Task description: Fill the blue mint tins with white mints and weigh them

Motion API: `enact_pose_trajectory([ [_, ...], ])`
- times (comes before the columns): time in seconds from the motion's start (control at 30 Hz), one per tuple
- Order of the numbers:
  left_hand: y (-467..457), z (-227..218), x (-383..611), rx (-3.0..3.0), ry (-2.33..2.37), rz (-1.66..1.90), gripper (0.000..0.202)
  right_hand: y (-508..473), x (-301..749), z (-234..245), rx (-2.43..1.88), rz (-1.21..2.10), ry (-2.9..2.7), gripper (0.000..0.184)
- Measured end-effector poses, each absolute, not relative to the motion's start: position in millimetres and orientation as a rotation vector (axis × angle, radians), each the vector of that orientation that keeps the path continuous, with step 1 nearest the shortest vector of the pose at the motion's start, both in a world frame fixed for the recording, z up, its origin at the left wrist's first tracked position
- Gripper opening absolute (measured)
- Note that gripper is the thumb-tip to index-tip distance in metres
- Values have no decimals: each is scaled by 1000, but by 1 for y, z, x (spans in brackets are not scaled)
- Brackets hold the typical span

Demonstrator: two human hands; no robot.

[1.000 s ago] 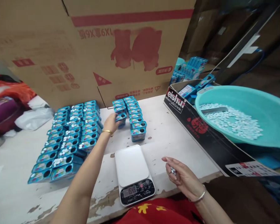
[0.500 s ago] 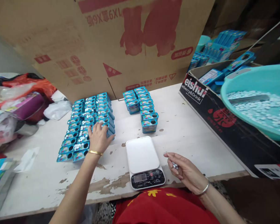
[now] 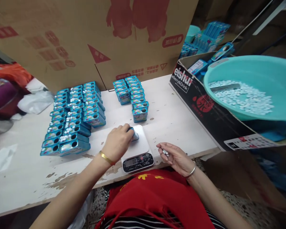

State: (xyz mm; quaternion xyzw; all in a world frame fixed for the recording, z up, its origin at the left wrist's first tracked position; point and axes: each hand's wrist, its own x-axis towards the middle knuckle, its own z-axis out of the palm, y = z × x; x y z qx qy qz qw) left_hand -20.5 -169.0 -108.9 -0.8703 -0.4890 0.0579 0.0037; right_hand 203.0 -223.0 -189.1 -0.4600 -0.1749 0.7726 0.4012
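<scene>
My left hand (image 3: pixel 118 140) is closed around a small blue candy box (image 3: pixel 134 135) over the white pan of a kitchen scale (image 3: pixel 140 147). The hand hides most of the box, and I cannot tell whether it rests on the pan. Right of the scale, my right hand (image 3: pixel 172 156) is curled, palm up, around several small pale candies (image 3: pixel 166 153). Rows of open blue candy boxes (image 3: pixel 71 119) stand at the left, many with white candies lying on their tops. A smaller group of the same boxes (image 3: pixel 139 114) stands behind the scale.
A turquoise basin (image 3: pixel 259 68) of pale candies, with a metal scoop (image 3: pixel 225 87) in it, sits on a black carton (image 3: pixel 195 98) at the right. A large cardboard box (image 3: pixel 69 38) walls off the back. Plastic bags (image 3: pixel 37 101) lie at the far left.
My left hand has gone from the left rows to the scale with a candy box in it. My right hand still holds candies. The view has shifted.
</scene>
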Motion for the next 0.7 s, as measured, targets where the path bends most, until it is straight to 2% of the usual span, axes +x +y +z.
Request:
enact_pose_trajectory([
  [0.17,-163,-117,4,-2787,-1457,286,14,-229,213,-192,-1141,1942,-415,38],
  [0.23,-162,-112,-5,-2829,-1462,109,18,-231,215,-192,-1135,1944,-394,37],
  [0.3,-164,-106,-22,-2846,-1500,-222,27,-233,217,-193,-1135,1944,-388,36],
  [0.43,-174,-104,-67,-2634,-1763,-742,32,-234,218,-194,-1177,1948,-430,33],
  [0.7,-210,-148,-115,-2468,-2224,-917,30,-217,214,-178,-1309,1930,-759,35],
])
